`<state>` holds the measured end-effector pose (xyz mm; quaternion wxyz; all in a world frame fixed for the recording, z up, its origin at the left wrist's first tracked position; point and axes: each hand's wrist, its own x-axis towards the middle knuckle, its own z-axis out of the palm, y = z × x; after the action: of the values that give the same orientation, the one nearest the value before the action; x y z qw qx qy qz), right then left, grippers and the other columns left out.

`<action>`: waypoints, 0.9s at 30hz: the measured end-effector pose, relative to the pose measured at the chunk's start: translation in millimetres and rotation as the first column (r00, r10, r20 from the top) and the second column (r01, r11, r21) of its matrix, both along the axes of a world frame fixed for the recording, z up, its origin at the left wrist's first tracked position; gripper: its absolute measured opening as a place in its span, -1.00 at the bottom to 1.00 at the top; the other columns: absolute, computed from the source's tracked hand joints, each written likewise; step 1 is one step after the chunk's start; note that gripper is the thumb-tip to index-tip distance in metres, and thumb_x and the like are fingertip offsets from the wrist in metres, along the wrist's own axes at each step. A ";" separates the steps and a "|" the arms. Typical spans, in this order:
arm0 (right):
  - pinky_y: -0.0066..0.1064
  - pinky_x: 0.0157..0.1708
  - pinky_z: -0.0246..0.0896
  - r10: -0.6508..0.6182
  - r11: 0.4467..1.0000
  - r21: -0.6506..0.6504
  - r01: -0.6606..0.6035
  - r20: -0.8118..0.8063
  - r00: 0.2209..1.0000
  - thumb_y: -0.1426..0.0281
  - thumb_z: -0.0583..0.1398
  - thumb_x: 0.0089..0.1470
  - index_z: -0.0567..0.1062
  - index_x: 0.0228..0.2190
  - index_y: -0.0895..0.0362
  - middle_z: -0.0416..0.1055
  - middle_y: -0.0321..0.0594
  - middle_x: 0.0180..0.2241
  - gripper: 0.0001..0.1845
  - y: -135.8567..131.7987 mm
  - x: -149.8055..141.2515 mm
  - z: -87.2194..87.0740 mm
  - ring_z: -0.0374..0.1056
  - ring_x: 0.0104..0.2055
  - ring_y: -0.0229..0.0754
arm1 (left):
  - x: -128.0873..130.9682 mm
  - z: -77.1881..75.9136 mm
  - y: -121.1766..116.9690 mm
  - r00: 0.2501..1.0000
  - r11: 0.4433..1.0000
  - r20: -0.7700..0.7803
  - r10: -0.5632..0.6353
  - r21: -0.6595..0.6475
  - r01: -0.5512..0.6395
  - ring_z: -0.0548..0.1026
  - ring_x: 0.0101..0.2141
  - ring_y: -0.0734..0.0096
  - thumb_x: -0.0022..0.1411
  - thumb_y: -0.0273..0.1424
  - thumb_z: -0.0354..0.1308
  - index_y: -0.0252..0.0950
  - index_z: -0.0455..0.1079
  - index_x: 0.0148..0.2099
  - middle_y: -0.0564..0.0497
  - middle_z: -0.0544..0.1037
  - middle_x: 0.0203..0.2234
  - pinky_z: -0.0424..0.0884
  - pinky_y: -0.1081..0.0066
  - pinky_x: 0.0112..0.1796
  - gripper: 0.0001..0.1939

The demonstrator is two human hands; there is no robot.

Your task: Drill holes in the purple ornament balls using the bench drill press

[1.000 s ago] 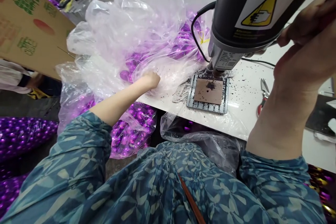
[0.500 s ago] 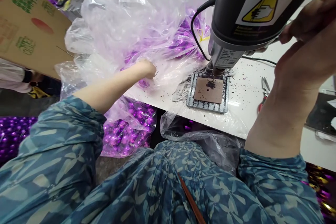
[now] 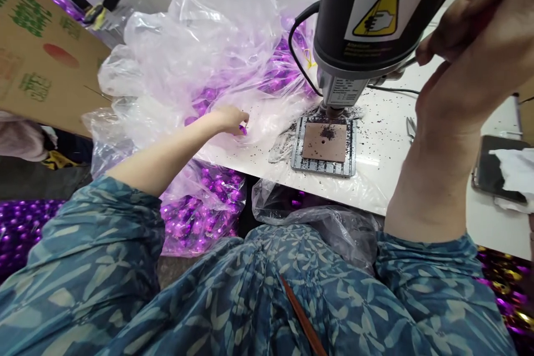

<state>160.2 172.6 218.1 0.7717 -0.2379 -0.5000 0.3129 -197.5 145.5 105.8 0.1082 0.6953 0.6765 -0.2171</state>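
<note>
A bench drill press [image 3: 362, 16] with a yellow warning label stands over the white table. My right hand [image 3: 471, 33] is closed at its right side, where a metal rod runs into the fingers; the handle's grip is mostly covered. My left hand [image 3: 229, 118] is at the mouth of a clear plastic bag [image 3: 217, 22], its fingers pinched on a small shiny purple piece [image 3: 242, 130]. Below the chuck, a square brown board [image 3: 317, 150] with a hole and a heap of dark shavings lies on the slotted metal base [image 3: 295, 162].
Dark crumbs are scattered over the white table [image 3: 375, 178]. Pliers [image 3: 411, 128] lie partly behind my right forearm, near a phone [image 3: 492, 169] and white tissue [image 3: 517, 169]. Bags of purple shiny pieces [image 3: 200, 222] hang below the table edge. A cardboard box [image 3: 50, 61] is at left.
My left hand has turned at the bag, and a purple piece now shows at its fingers. My right hand stays at the drill press lever. The view has shifted slightly.
</note>
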 end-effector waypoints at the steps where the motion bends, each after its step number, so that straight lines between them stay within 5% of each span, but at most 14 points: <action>1: -0.40 -0.58 -0.29 -0.025 0.999 0.027 0.026 -0.007 1.000 0.28 0.18 0.35 0.47 -0.40 0.17 -0.03 -0.41 -0.69 -0.71 3.5 -0.6 -1.5 0.04 -0.67 -0.43 | 5.1 1.9 -4.4 0.998 0.997 -0.050 -0.025 -0.075 0.021 0.69 0.04 -0.12 0.27 -0.34 0.37 -0.25 0.66 0.14 -0.24 0.76 -0.07 0.53 0.24 0.02 -0.60; 3: -0.40 -0.59 -0.26 -0.022 0.997 0.069 0.022 -0.003 1.000 0.09 0.26 0.19 0.37 -0.50 0.14 -0.02 -0.41 -0.69 -0.58 9.3 -1.1 -4.4 0.07 -0.67 -0.43 | 14.2 2.9 -14.0 0.993 0.984 -0.099 -0.072 -0.167 0.055 0.69 0.04 -0.10 0.30 -0.46 0.27 -0.28 0.64 0.14 -0.27 0.74 -0.01 0.53 0.25 0.00 -0.63; 5: -0.37 -0.61 -0.25 -0.030 0.994 0.108 0.032 -0.023 0.999 -0.09 0.29 0.00 0.24 -0.58 0.10 -0.01 -0.40 -0.68 -0.43 13.2 -1.3 -6.4 0.07 -0.68 -0.43 | 19.1 2.0 -21.5 0.998 0.993 -0.006 -0.063 -0.098 0.062 0.69 0.01 -0.08 0.29 -0.51 0.26 -0.31 0.63 0.11 -0.29 0.70 0.02 0.54 0.21 0.00 -0.64; 8: -0.30 -0.62 -0.25 -0.041 0.989 0.143 0.043 -0.018 0.999 -0.20 0.28 -0.09 0.32 -0.53 0.09 -0.02 -0.41 -0.68 -0.39 16.6 -1.8 -7.4 0.06 -0.68 -0.41 | 22.3 1.0 -25.4 0.906 0.981 0.421 0.034 0.159 -0.111 0.71 -0.10 0.09 0.37 -0.41 0.30 -0.27 0.56 0.20 -0.25 0.67 0.04 0.60 0.20 -0.02 -0.63; 11: -0.33 -0.62 -0.22 -0.045 0.992 0.119 0.042 0.024 0.999 -0.23 0.27 -0.09 0.51 -0.37 0.19 0.00 -0.43 -0.67 -0.31 17.8 -2.0 -7.3 0.04 -0.69 -0.43 | 34.3 -1.7 -25.3 0.438 0.896 0.894 0.093 0.117 -0.429 0.73 -0.23 0.25 0.53 -0.05 0.26 -0.17 0.47 0.26 -0.16 0.70 -0.05 0.66 0.25 -0.15 -0.56; 13: -0.37 -0.62 -0.20 -0.064 0.993 0.097 0.060 0.036 0.997 -0.25 0.25 -0.09 0.55 -0.32 0.21 0.03 -0.43 -0.67 -0.27 17.3 -2.0 -7.0 0.03 -0.68 -0.47 | 50.0 -7.0 -26.2 0.134 0.853 0.982 0.136 -0.048 -0.520 0.76 -0.23 0.20 0.47 0.19 0.26 -0.18 0.49 0.20 -0.14 0.73 -0.13 0.68 0.25 -0.22 -0.41; 17: -0.32 -0.62 -0.24 -0.068 0.990 0.129 0.060 0.057 0.996 -0.25 0.22 -0.07 0.56 -0.30 0.18 0.10 -0.40 -0.67 -0.28 14.3 -2.0 -5.9 0.02 -0.68 -0.47 | 86.1 -24.9 -31.8 -0.140 0.848 0.970 0.200 -0.243 -0.470 0.79 -0.04 0.02 0.41 0.22 0.31 -0.25 0.55 0.06 -0.21 0.77 -0.11 0.75 0.18 -0.17 -0.39; 23: -0.31 -0.65 -0.23 0.005 0.980 0.198 0.001 -0.033 0.999 -0.18 0.33 -0.13 0.43 -0.45 0.13 0.16 -0.43 -0.68 -0.38 10.3 -3.7 -4.9 0.01 -0.69 -0.46 | 117.5 -50.1 -35.0 -0.363 0.875 0.910 0.198 -0.331 -0.352 0.72 0.16 0.04 0.44 -0.12 0.36 -0.24 0.55 0.03 -0.17 0.74 0.09 0.75 0.00 0.14 -0.69; 27: -0.42 -0.64 -0.21 -0.041 0.974 0.220 0.047 -0.033 0.999 -0.24 0.30 -0.13 0.28 -0.55 0.13 0.17 -0.43 -0.69 -0.31 14.4 -7.3 -7.9 0.05 -0.67 -0.49 | 129.3 -71.1 -28.5 -0.297 0.866 0.939 0.171 -0.287 -0.408 0.74 0.11 0.07 0.35 -0.09 0.45 -0.16 0.54 0.17 -0.14 0.73 0.15 0.77 0.10 0.03 -0.55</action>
<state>152.9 187.0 210.2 0.8071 -0.1574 -0.5152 0.2417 -68.2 117.0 34.7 0.5821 0.4167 0.5028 0.4844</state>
